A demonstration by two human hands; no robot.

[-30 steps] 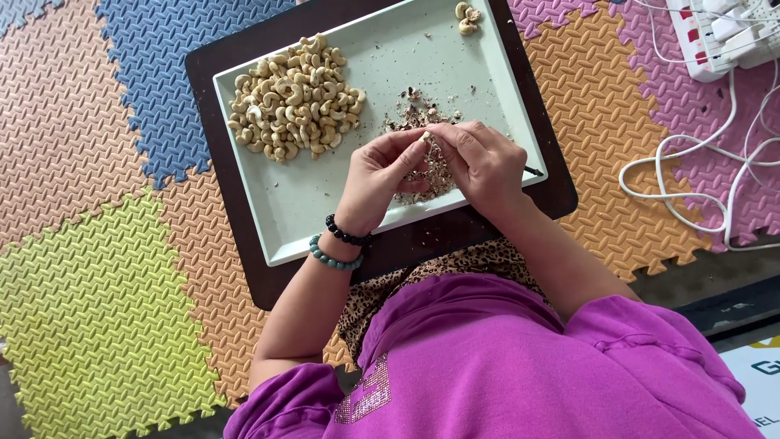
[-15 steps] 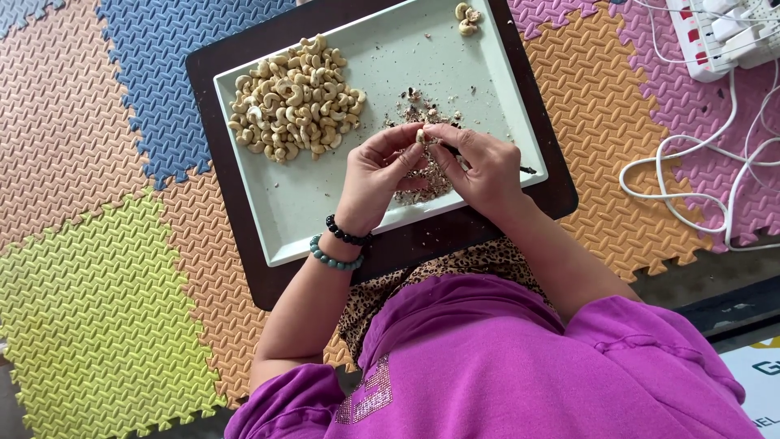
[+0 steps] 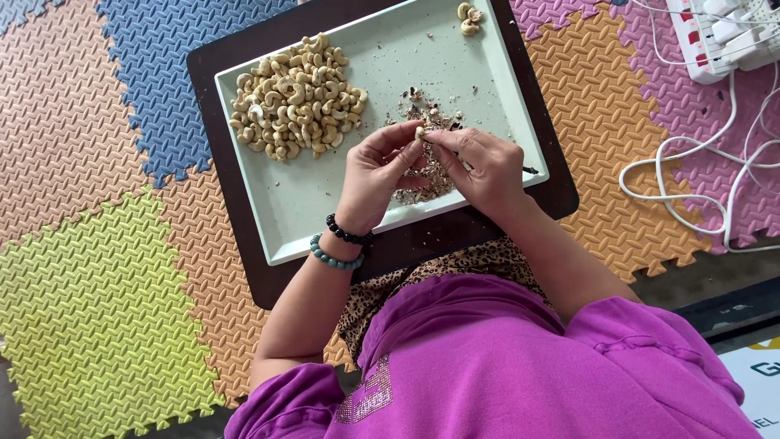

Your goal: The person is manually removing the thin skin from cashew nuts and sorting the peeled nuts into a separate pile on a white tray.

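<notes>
Head view, looking down: both hands meet over a pale green tray (image 3: 325, 211), and a single cashew (image 3: 420, 132) sits pinched between their fingertips. The left hand (image 3: 375, 175) has its thumb and forefinger closed on the near side of the nut, the other fingers curled loosely under. The right hand (image 3: 486, 167) closes thumb and forefinger on the nut from the other side; a thin dark tool (image 3: 532, 171) pokes out past the heel of that hand, though how it is held is hidden. Directly beneath the fingers lies a heap of brownish husk scraps (image 3: 426, 175), spreading away from the person toward the tray's middle. Off to the left of the fingers, well apart, is a big pile of peeled cashews (image 3: 294, 96). Far beyond the fingers, at the tray's top edge, rest two or three separate nuts (image 3: 466, 16). The tray stands on a dark brown board (image 3: 244, 244), which lies on a floor of coloured foam mats (image 3: 89, 268). Two bead bracelets (image 3: 341, 244), one black and one green, circle the left wrist. Right of the fingers, well away, white cables (image 3: 699, 175) trail from a power strip (image 3: 723, 32).

Against half a second ago, the fingertips have drawn closer together around the nut, and the right hand has tipped slightly so less of the tool shows above it. The piles look unchanged.
</notes>
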